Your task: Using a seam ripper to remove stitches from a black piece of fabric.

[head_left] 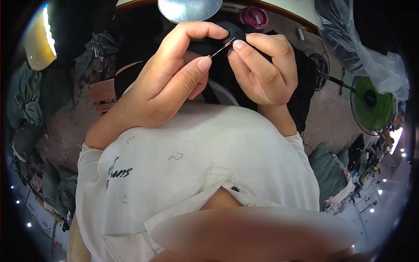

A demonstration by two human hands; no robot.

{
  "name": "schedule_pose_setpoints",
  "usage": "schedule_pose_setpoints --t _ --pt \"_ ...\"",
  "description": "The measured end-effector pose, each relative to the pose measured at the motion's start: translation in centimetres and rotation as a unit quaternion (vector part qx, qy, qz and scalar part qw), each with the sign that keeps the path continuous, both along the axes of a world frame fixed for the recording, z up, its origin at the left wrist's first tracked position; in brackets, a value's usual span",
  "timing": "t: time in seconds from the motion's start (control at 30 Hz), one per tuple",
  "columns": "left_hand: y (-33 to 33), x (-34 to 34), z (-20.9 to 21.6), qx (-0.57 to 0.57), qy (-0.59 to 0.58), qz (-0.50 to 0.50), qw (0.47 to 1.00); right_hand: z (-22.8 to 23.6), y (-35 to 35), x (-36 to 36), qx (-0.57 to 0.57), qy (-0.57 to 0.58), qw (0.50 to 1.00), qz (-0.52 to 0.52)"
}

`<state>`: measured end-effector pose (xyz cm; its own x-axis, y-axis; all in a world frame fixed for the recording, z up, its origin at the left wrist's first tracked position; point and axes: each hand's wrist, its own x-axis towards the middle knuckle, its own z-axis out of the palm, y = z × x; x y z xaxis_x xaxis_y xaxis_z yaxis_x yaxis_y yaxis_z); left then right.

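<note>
My left hand (172, 74) grips a seam ripper (219, 49) between thumb and fingers, most of its handle hidden in the grasp. Its thin metal shaft points up and right, with a red bead near the tip. The tip meets a piece of black cloth (235, 30) between my hands. My right hand (266, 65) pinches the cloth's edge between thumb and fingers, close beside the tip. The tip of my left index finger rests against the same cloth.
Beyond my hands are a round silvery disc (190, 9), a maroon lidded container (254, 18) and a table edge (288, 11). Clear plastic sheeting (362, 52) hangs at the upper right, above a green fan (371, 98). Cloth bundles (30, 98) lie at the left.
</note>
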<state>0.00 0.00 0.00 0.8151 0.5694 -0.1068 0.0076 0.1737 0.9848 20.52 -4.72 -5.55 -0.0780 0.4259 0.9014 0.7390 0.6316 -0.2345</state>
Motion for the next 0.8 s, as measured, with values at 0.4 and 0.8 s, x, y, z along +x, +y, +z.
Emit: schedule_pose_setpoints --t 0.4,0.8 --pt "0.8 -0.7 0.2 -0.133 -0.086 0.046 0.986 0.3 0.2 -0.6 0.004 -0.001 1.0 0.029" --pt "1.2 -0.9 -0.8 -0.231 -0.258 0.014 0.938 1.0 -0.3 -1.0 -0.063 0.002 0.994 0.087"
